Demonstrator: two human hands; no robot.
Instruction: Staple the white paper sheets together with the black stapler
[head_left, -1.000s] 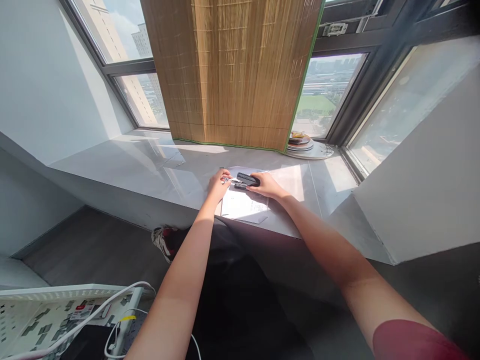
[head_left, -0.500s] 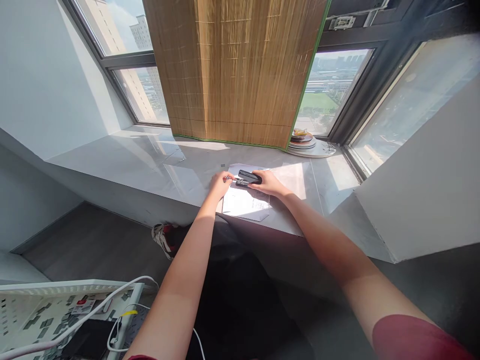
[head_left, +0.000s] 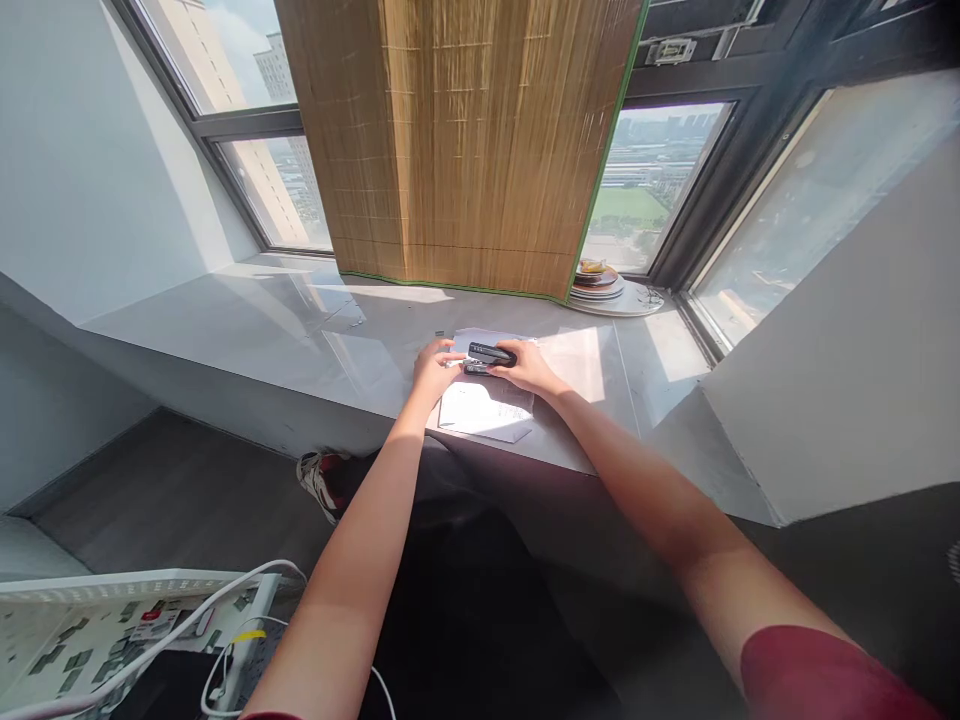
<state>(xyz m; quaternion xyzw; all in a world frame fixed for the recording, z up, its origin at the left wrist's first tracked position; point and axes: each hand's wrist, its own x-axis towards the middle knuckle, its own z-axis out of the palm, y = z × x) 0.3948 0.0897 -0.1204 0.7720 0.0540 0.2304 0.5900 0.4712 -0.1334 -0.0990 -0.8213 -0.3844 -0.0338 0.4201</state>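
Note:
A black stapler lies over the top of some white printed sheets on the grey window ledge. My right hand is closed round the stapler's rear end. My left hand sits at the stapler's front, fingers pinched on the upper left corner of the sheets. Both forearms reach out from the bottom of the view.
A bamboo blind hangs behind the ledge. Stacked plates stand at the back right by the window. A white wall block closes off the right. Below left are a white perforated tray and white cables; a shoe lies on the dark floor.
Both hands stay on the stapler and sheets. The view has shifted slightly; the hands and stapler sit a little further left in the picture than half a second ago.

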